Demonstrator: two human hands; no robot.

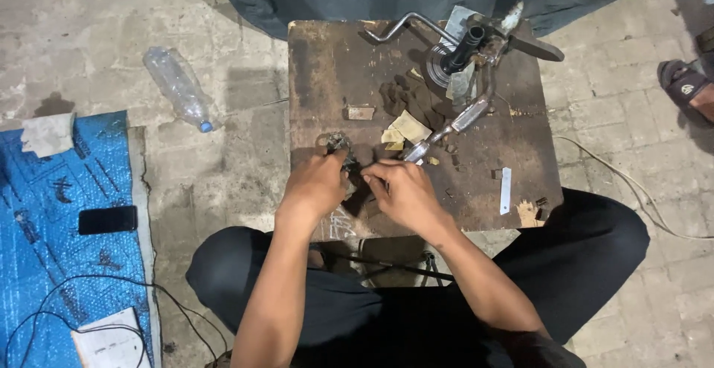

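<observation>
**Two hands closed on a small dark metal part at the near edge of the tabletop**

The left hand (318, 182) is curled shut, its fingertips pinching a small dark metal part (341, 148) that sits just beyond the knuckles. The right hand (401, 189) is also curled, fingers pressed in toward the same part from the right; whether it grips the part itself or something thin against it I cannot tell. The two hands nearly touch, and the part lies between them and slightly to the far side, on the near-left area of the worn brown tabletop (327, 70).

The part is blackish, knobbly and greasy-looking, with a ring-like rounded end toward the left; finer detail is too small to make out.

Just right of the hands, scraps of yellowish paper (405, 128) lie beside a metal rod (454, 124) that runs away toward a cluster of metal pieces at the far side, including a black tube (462, 49). A small white strip (506, 189) lies near the right edge.

On the floor to the left lies an empty clear plastic bottle (180, 89) with a blue cap. Further left, a blue sheet (56, 212) carries a black phone (108, 220), a white paper (111, 342) at its near end, and a black cable (89, 286).
</observation>
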